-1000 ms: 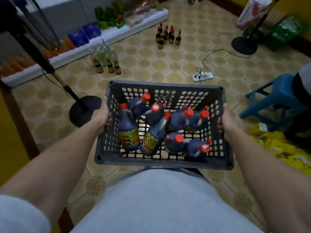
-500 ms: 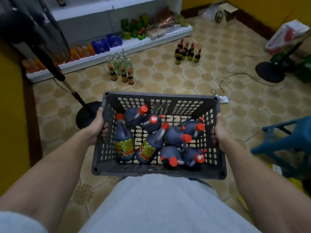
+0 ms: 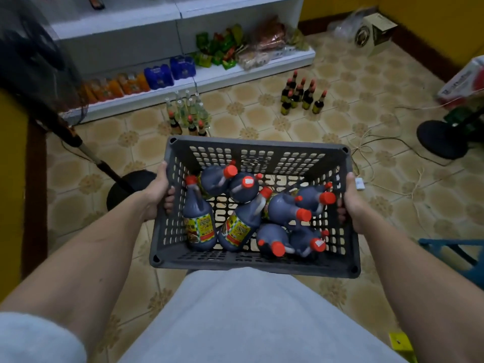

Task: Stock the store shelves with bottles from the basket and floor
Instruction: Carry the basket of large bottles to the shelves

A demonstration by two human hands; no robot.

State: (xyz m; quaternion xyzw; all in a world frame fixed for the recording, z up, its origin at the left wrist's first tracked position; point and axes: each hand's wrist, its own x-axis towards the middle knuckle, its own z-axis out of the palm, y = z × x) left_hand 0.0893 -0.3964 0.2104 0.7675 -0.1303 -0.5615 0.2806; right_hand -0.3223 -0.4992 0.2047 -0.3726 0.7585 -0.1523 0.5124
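Observation:
I hold a grey slotted plastic basket [image 3: 258, 153] in front of my waist. My left hand [image 3: 157, 191] grips its left wall and my right hand [image 3: 351, 203] grips its right wall. Inside lie several dark sauce bottles [image 3: 200, 221] with red caps, tumbled against each other. Ahead stands a white store shelf [image 3: 235, 73]. On the floor in front of it stand a cluster of clear bottles [image 3: 187, 113] and a group of small dark bottles with red caps [image 3: 301, 95].
The shelf's bottom board carries orange packs [image 3: 112, 87], blue packs [image 3: 170, 70] and green snack bags [image 3: 217, 48]. A fan stand with a round base [image 3: 125, 187] is at my left, another fan base [image 3: 442, 138] at right. Cables and a power strip [image 3: 360, 183] cross the tiles. A blue stool [image 3: 455, 251] is right.
The view has swung left and up toward the shelf, which is now closer and more central. The basket stays in both hands, and the bottles inside have shifted slightly.

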